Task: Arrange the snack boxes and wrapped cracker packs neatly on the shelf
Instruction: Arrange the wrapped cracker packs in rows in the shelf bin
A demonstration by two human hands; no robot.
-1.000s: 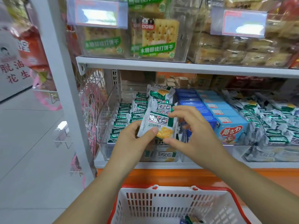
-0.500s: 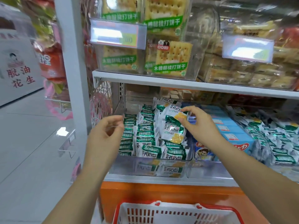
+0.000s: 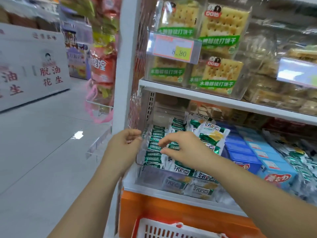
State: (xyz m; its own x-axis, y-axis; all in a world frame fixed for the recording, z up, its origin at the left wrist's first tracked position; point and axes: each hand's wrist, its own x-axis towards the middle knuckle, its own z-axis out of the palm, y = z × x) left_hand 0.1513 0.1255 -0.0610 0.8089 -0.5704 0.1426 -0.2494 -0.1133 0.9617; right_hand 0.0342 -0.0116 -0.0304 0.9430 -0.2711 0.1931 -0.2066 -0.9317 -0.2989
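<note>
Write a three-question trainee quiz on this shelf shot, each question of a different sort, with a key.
1. True or false: the right hand touches the green-and-white cracker packs in the clear bin.
2. What stands directly right of that bin? A) blue boxes B) glass bottles C) tin cans
3. Fill in: the price tag above reads ____.

Key: 1 true; 2 A; 3 8.80
</note>
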